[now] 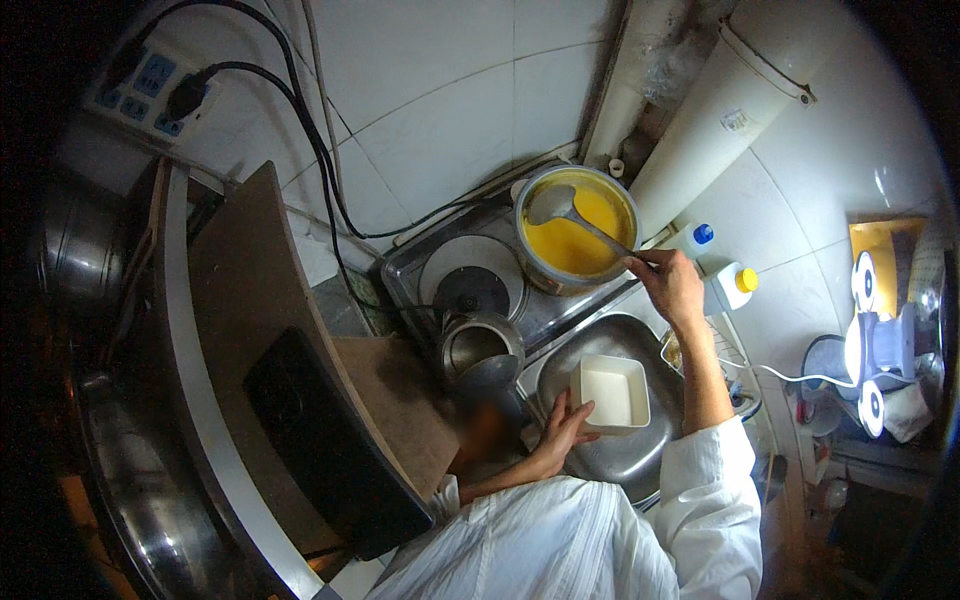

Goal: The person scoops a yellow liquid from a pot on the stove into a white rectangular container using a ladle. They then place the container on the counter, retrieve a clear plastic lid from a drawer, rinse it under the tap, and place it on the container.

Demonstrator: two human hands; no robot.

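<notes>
A metal ladle has its handle gripped by my right hand. Its bowl lies over the yellow liquid inside a round pot. My left hand holds a white square container by its left side, above the stainless steel sink. The part of the container's inside that shows is white. Whether the ladle's bowl carries any liquid, I cannot tell.
Left of the pot is a burner on the metal stove, with a metal pot at its front. Bottles with a blue cap and a yellow cap stand right. A brown board rises left; black cables hang along the wall.
</notes>
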